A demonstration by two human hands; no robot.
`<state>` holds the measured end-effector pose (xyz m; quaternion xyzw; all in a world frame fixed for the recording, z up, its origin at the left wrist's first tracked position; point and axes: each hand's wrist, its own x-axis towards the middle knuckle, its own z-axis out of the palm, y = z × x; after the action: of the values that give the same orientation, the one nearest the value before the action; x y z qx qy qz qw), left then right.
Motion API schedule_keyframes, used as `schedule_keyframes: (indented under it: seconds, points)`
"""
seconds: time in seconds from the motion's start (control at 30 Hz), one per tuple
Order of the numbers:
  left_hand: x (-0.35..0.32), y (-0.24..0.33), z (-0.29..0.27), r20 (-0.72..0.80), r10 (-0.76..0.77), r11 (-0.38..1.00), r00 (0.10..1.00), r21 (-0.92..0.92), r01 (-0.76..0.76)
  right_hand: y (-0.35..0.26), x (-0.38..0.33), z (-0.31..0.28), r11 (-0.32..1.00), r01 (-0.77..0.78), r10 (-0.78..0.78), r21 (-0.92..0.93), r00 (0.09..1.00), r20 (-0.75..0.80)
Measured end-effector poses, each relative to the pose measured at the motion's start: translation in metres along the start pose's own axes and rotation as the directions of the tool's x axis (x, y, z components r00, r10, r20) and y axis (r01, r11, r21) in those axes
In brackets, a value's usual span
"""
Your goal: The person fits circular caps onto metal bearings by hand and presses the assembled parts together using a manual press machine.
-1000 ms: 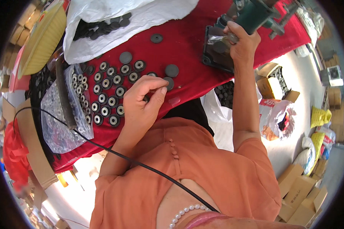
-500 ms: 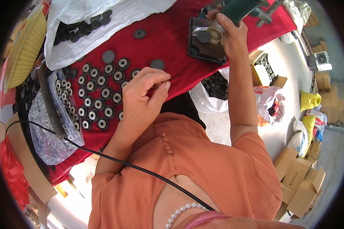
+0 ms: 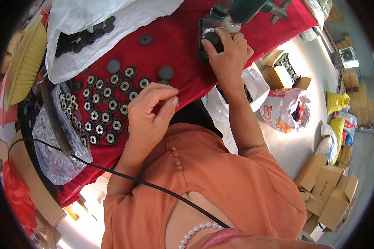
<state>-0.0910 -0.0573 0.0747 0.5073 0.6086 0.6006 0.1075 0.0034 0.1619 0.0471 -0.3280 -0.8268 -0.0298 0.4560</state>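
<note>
My right hand [image 3: 230,56] is at the base of a dark green hand press [image 3: 247,9], thumb and forefinger closed around the edge of a dark round disc [image 3: 212,38]. Clear plastic wrap [image 3: 231,25] covers the press's lower end just above the fingers. My left hand [image 3: 150,114] hovers over the near edge of the table, its thumb and curled fingers pinched together; whatever they may hold is hidden. To its left lie several black wheels with metal bearings [image 3: 112,103] in their centres. Plain dark discs [image 3: 166,72] lie beyond the left hand.
A red cloth [image 3: 174,45] covers the table. White sheeting [image 3: 108,16] holds more dark discs; a clear bag [image 3: 56,153] holds loose bearings. A black cable [image 3: 153,182] crosses before me. Sacks [image 3: 284,110] and cardboard boxes [image 3: 328,186] stand on the floor at right.
My right hand has come down and nearer from the upper part of the press to the disc at its base. The left hand keeps its pinch. The whole view has shifted slightly.
</note>
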Motion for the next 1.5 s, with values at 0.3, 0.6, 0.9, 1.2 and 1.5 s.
schedule_keyframes:
  seconds: [0.3, 0.6, 0.9, 1.2, 1.5]
  points:
    - [-0.002, -0.006, -0.024, -0.078, -0.098, 0.994, 0.992, 0.033, 0.101, 0.094, -0.061, -0.059, 0.984, -0.157, 0.152, 0.082, 0.986, 0.060]
    - [-0.004, -0.007, -0.044, -0.207, -0.142, 0.964, 0.968, 0.191, 0.182, 0.007, -0.042, -0.074, 0.887, -0.092, 0.014, 0.453, 0.985, 0.173]
    - [0.003, -0.015, -0.035, 0.010, -0.052, 0.865, 0.999, 0.501, 0.040, -0.057, -0.014, -0.016, 0.792, 0.392, -0.582, 0.468, 0.715, 0.386]
    - [0.012, -0.009, -0.009, 0.170, -0.069, 0.675, 0.983, 0.734, -0.080, -0.046, -0.019, -0.015, 0.833, 0.258, -0.488, 0.489, 0.760, 0.429]
    - [0.026, -0.011, 0.001, 0.178, -0.007, 0.698, 0.984, 0.705, -0.123, -0.029, -0.019, -0.018, 0.815, 0.097, -0.408, 0.572, 0.797, 0.446]
